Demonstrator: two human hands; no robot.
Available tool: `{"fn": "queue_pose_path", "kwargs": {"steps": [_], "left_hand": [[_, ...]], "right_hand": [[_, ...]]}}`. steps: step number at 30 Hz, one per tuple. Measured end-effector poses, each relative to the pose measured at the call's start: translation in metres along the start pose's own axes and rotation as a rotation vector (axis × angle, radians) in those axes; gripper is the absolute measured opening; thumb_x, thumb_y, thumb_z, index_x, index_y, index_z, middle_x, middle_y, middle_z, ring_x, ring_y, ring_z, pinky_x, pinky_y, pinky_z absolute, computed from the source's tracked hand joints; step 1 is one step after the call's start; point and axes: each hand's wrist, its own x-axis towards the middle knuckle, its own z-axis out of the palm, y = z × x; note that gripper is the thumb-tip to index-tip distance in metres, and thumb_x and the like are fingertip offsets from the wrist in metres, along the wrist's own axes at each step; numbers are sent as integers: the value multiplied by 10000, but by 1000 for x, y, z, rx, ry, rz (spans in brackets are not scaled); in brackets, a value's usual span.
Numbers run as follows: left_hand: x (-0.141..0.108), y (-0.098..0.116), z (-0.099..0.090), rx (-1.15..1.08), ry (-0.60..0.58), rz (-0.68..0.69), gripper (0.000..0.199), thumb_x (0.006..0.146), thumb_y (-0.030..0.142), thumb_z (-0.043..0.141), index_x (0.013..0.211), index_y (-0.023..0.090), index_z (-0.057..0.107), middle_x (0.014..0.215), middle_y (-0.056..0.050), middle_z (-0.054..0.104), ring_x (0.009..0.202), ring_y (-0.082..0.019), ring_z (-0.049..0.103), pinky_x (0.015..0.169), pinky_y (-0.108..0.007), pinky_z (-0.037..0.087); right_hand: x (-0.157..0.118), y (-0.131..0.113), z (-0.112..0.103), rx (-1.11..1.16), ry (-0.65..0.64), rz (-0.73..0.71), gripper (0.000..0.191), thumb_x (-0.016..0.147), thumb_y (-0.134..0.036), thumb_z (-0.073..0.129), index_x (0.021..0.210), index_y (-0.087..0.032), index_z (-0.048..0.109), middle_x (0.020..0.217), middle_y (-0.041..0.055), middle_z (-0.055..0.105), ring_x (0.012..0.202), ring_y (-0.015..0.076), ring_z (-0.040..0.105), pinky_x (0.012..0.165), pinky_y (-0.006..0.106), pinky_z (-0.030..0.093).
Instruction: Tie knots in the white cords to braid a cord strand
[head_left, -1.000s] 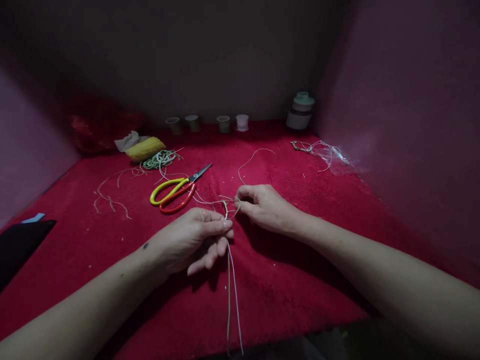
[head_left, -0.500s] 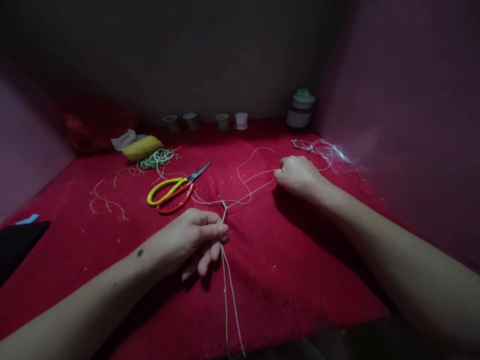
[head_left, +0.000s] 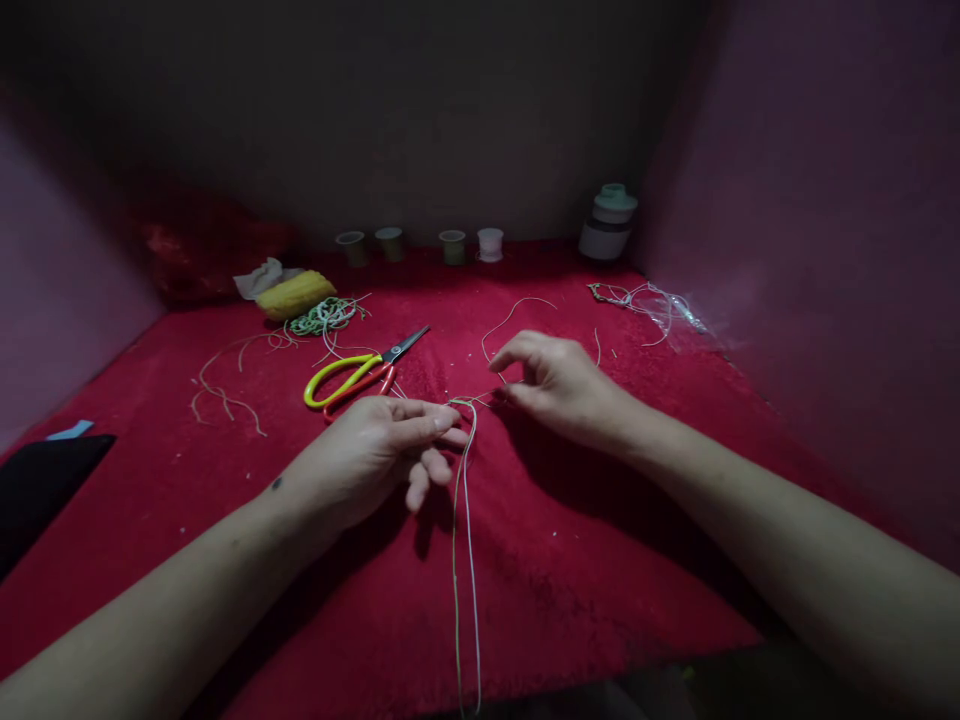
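My left hand (head_left: 401, 440) pinches a thin cord between thumb and index finger near its small green knot (head_left: 463, 402), the other fingers loosely spread. From the knot, a green and a white cord strand (head_left: 472, 540) hang toward the table's front edge. My right hand (head_left: 555, 385) is just right of the knot, thumb and index finger apart, the thumb tip close to thin tan cord ends (head_left: 487, 398). Whether it touches them is hard to see. Scissors (head_left: 352, 378) with yellow and red handles lie behind my left hand, partly covered by it.
On the red cloth (head_left: 600, 600) lie a yellow roll (head_left: 296, 295), a braided green-white cord bundle (head_left: 326, 317) and loose tan threads (head_left: 225, 395). Several spools, including a white one (head_left: 490, 245), and a lidded bottle (head_left: 607, 225) stand at the back. Corded plastic (head_left: 686, 315) lies right.
My right hand has come left and toward me, from a closed grip on the taut cords to beside the knot with fingers parted. My left hand has shifted slightly up, turning the knot sideways.
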Motion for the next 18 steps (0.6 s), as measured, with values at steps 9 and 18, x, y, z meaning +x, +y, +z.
{"fn": "queue_pose_path", "kwargs": {"steps": [9, 18], "left_hand": [[11, -8, 8, -270, -135, -4, 107, 807, 98, 507, 835, 70, 607, 737, -93, 662, 487, -78, 589, 422, -150, 495], [11, -9, 15, -163, -99, -39, 144, 783, 218, 562, 698, 104, 584, 506, 2, 560, 355, -81, 510, 297, -170, 425]], "right_hand": [[-2, -20, 31, -73, -112, 31, 164, 834, -186, 435, 740, -140, 561, 800, 52, 503, 587, 94, 395, 530, 232, 296], [-12, -22, 28, -49, -61, -5, 139, 815, -138, 439, 777, -132, 573, 726, 55, 572, 632, 114, 472, 582, 239, 330]]}}
